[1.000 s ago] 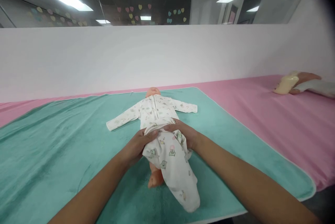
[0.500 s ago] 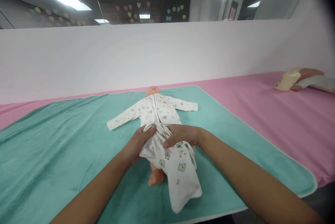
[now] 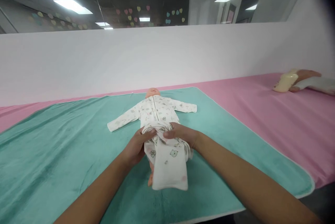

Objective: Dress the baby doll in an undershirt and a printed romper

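Observation:
A baby doll [image 3: 152, 92] lies on its back, head away from me, in a white printed top [image 3: 157, 109] with both sleeves spread. Over its lower body I hold a pair of white baby pants [image 3: 171, 168] with a bear print. My left hand [image 3: 137, 145] pinches the bunched waistband side, thumb on top. My right hand [image 3: 183, 134] grips the same gathered cloth from the right, its thumb pressed on the fabric. One pant leg hangs toward me. Part of a bare doll foot [image 3: 150, 179] shows at left; the other leg is hidden.
The doll lies on a teal blanket [image 3: 78, 154] spread over a pink cover [image 3: 251, 105]. At the far right are a cream pump bottle [image 3: 285, 81] and what looks like another doll's limb in white cloth [image 3: 318, 84]. A white wall [image 3: 157, 56] rises behind, below a window.
My hands have gathered the pants more tightly at the waistband. The hanging leg has swung left and upward, covering more of the doll's foot. The camera view has shifted slightly.

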`<state>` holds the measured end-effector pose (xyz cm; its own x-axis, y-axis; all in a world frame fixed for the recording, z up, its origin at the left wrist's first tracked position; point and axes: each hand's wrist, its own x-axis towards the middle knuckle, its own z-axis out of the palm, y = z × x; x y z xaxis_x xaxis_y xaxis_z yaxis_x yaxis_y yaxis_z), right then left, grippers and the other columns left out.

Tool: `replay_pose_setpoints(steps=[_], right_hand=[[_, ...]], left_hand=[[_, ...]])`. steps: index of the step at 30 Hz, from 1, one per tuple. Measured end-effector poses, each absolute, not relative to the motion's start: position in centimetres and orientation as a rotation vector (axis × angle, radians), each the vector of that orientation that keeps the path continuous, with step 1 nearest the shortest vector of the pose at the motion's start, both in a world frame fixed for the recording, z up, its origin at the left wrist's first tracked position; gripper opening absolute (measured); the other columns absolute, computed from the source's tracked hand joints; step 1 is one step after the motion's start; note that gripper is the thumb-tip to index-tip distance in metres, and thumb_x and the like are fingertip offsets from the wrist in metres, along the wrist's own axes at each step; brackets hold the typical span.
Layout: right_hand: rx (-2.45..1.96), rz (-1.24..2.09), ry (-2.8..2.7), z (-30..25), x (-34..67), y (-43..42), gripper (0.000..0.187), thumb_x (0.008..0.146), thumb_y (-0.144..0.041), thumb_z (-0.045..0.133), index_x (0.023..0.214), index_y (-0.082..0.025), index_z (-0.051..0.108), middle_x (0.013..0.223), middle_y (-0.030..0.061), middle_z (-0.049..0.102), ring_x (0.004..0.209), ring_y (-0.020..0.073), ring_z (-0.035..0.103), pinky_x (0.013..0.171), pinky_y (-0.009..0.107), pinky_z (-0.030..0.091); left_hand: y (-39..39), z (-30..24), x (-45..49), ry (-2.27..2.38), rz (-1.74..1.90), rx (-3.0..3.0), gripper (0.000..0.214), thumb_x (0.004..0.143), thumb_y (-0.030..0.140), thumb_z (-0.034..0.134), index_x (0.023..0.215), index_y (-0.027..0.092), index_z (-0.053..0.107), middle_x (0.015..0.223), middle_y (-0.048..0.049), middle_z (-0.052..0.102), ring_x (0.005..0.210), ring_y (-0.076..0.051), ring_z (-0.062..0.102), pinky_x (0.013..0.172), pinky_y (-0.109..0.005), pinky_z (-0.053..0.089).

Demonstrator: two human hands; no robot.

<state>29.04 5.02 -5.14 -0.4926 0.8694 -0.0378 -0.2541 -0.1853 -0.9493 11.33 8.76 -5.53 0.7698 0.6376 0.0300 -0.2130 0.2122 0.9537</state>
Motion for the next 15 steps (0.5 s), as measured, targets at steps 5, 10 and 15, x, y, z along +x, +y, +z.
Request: replay_pose_setpoints(steps=[5,10,15], right_hand=[[-0.782,1.834,-1.301,-5.1,28.9,5.0,0.034,0.058,-0.017,0.074,0.090,-0.012,0.063,0.081,0.0045,0.064,0.077,0.0178,0.060,0.070,0.030,0.048],[-0.726,1.725,-1.087,-5.7,28.7,5.3,0.020,0.050,-0.003,0.057,0.067,-0.012,0.060,0.061,-0.0005,0.059,0.059,0.0147,0.056,0.060,0.027,0.045],[-0.731,1.637,-0.888,-6.1,28.6,5.5,0.017,0.044,-0.004,0.049,0.056,-0.014,0.057,0.050,-0.0018,0.053,0.051,0.0150,0.050,0.048,0.025,0.039]], left_hand=[[8.8,-5.8,11.6,0.340,0.631,1.065,0.044,0.087,0.038,0.046,0.117,0.009,0.055,0.098,-0.0168,0.064,0.084,-0.026,0.062,0.071,-0.034,0.048],[9.2,-5.5,11.2,0.446,0.593,1.221,0.045,0.084,0.043,0.051,0.113,0.010,0.058,0.094,-0.0145,0.065,0.079,-0.023,0.061,0.068,-0.032,0.047],[9.4,-5.4,10.6,0.547,0.473,1.505,0.034,0.071,0.034,0.069,0.097,0.012,0.066,0.089,-0.0085,0.066,0.078,-0.022,0.060,0.066,-0.029,0.046]])
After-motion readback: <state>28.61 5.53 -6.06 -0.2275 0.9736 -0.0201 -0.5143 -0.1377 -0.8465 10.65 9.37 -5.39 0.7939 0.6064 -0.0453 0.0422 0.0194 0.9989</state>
